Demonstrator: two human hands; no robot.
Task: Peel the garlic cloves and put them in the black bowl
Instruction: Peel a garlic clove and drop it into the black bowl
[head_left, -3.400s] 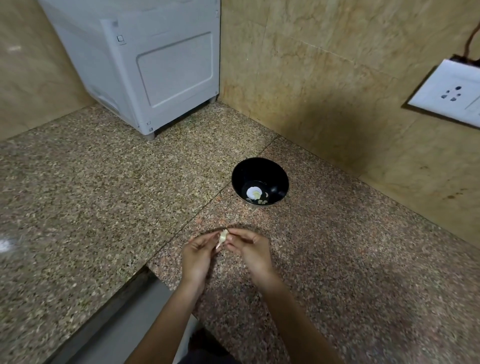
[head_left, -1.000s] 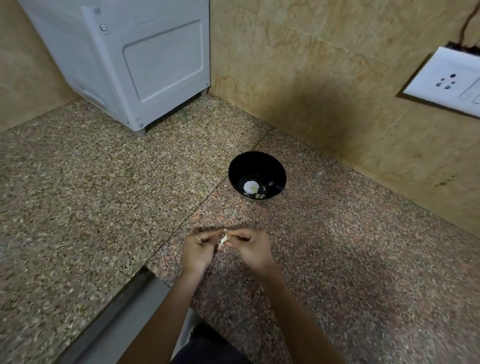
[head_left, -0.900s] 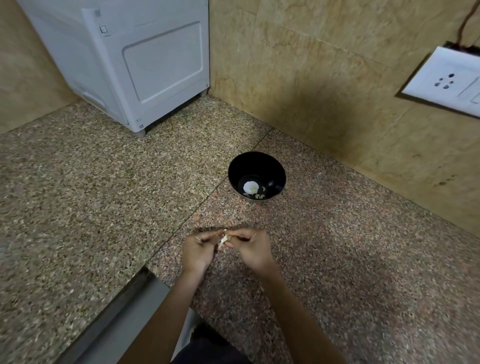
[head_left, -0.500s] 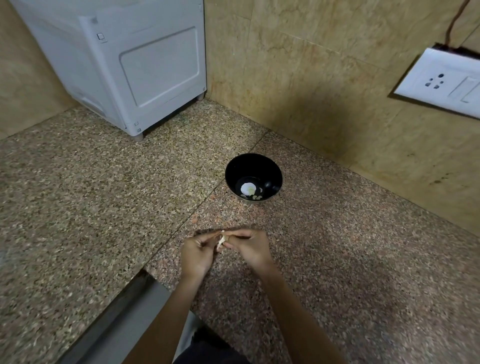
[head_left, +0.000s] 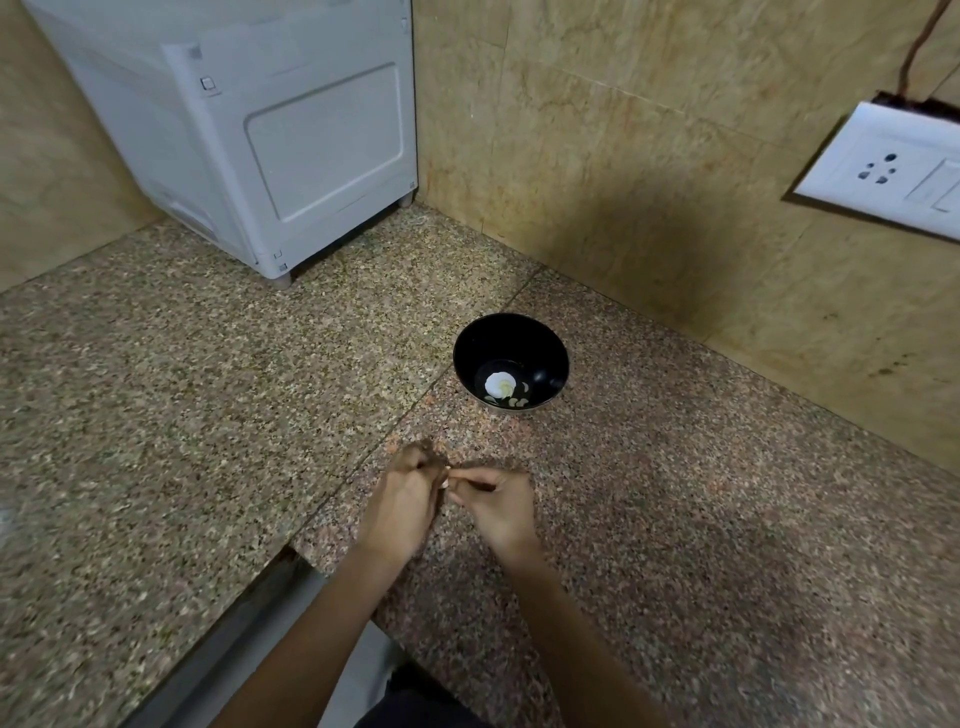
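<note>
Left hand (head_left: 405, 501), right hand (head_left: 501, 501) pinch garlic clove (head_left: 445, 483); its axis hidden.

Beyond the fingers (head_left: 470, 474), a black bowl (head_left: 550, 347) with pale contents is seen on a speckled brown counter (head_left: 727, 519).

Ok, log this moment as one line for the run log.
stage: peeling | left hand: pinches garlic clove | right hand: pinches same clove | black bowl: on counter beyond hands, pale cloves inside
</note>
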